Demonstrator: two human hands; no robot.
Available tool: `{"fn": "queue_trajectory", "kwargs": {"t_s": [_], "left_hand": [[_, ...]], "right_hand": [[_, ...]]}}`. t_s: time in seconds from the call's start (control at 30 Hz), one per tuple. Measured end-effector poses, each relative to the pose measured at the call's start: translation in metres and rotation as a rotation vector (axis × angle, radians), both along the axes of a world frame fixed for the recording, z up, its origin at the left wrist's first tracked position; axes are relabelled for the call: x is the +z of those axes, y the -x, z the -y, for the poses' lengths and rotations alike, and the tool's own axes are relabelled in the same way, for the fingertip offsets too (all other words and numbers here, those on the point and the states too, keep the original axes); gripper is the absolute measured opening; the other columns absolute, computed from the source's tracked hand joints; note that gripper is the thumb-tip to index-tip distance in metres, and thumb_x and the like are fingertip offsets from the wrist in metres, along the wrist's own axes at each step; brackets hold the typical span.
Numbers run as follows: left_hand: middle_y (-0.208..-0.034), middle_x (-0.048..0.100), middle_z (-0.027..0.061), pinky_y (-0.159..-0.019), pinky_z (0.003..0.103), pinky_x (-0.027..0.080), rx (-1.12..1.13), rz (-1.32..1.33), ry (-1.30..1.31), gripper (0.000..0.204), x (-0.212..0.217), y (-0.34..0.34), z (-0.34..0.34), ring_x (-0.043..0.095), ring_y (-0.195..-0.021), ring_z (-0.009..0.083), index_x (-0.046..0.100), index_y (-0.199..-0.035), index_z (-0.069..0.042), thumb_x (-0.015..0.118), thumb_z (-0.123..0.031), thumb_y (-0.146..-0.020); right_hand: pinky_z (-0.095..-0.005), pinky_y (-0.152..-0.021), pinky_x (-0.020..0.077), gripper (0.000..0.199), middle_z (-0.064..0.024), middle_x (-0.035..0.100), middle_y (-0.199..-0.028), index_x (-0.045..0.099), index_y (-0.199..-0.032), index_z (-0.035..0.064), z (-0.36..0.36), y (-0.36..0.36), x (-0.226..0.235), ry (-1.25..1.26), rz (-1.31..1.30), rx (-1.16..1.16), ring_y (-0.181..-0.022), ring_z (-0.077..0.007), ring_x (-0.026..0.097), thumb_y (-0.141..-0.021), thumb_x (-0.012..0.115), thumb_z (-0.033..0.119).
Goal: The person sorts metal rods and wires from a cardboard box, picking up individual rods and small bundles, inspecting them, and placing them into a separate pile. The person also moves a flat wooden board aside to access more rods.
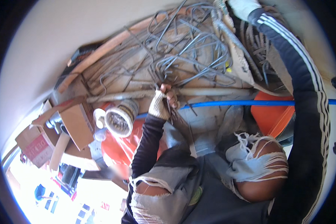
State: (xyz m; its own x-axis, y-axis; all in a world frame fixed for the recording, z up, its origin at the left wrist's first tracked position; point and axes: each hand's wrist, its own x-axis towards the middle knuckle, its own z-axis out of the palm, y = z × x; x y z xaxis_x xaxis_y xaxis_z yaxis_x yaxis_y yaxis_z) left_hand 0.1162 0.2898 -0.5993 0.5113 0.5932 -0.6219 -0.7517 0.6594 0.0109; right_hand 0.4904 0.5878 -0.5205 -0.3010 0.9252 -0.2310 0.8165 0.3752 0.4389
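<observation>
On the left side there is a cardboard box (76, 127) w/ open flap, & near it a white tub (124, 134), tilted, w/ small pcs. inside; some red plastic (119, 149) is just below. A blue pipe (212, 103) crosses an orange container (268, 117) on the R. side. A wooden board (112, 41) lies along the wall (48, 41).

Storage rm w/ metal rods (168, 65), boxes (77, 126)

Left head-worn fisheye, looking down, close above the person's knees (252, 189)
</observation>
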Motion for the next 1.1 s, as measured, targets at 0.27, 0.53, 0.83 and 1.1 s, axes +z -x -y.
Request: {"fn": "queue_trajectory", "kwargs": {"t_s": [0.27,0.53,0.83,1.1], "left_hand": [[-0.085,0.057,0.0029,-0.073,0.040,0.049,0.022,-0.018,-0.021,0.035,0.003,-0.001,-0.001,0.056,-0.079,0.0209,0.062,-0.117,-0.014,0.064,-0.041,-0.096],[-0.098,0.061,0.0069,-0.076,0.041,0.056,-0.070,-0.199,-0.274,0.079,0.003,0.000,0.005,0.064,-0.089,0.0225,0.042,-0.141,-0.009,0.080,-0.003,-0.072],[-0.104,0.059,0.0026,-0.080,0.038,0.054,-0.165,-0.318,-0.327,0.081,0.007,0.000,0.003,0.060,-0.091,0.0191,0.047,-0.140,-0.015,0.078,0.008,-0.069],[-0.095,0.058,0.0050,-0.073,0.040,0.052,-0.033,-0.095,-0.271,0.046,-0.002,0.002,0.008,0.058,-0.082,0.0205,0.051,-0.133,-0.015,0.070,-0.017,-0.091]], "right_hand": [[-0.0460,-0.051,0.0522,0.022,-0.0108,0.070,-0.067,0.074,-0.069,0.0114,0.001,-0.011,-0.005,-0.062,-0.002,0.043,-0.061,-0.0278,0.070,-0.080,0.061,0.025],[-0.0473,-0.053,0.0523,0.017,-0.0129,0.069,-0.068,0.071,-0.075,0.0097,-0.001,-0.017,-0.005,-0.124,-0.146,0.000,-0.062,-0.0301,0.069,-0.081,0.060,0.020],[-0.0506,-0.067,0.0522,0.014,-0.0161,0.068,-0.077,0.065,-0.089,0.0080,0.007,-0.035,0.042,-0.219,-0.306,0.085,-0.073,-0.0358,0.067,-0.081,0.056,0.016],[-0.0370,-0.071,0.0510,0.015,-0.0116,0.067,-0.083,0.063,-0.092,0.0009,0.016,-0.058,0.090,-0.107,-1.015,-0.333,-0.082,-0.0196,0.065,-0.093,0.062,0.016]]}}
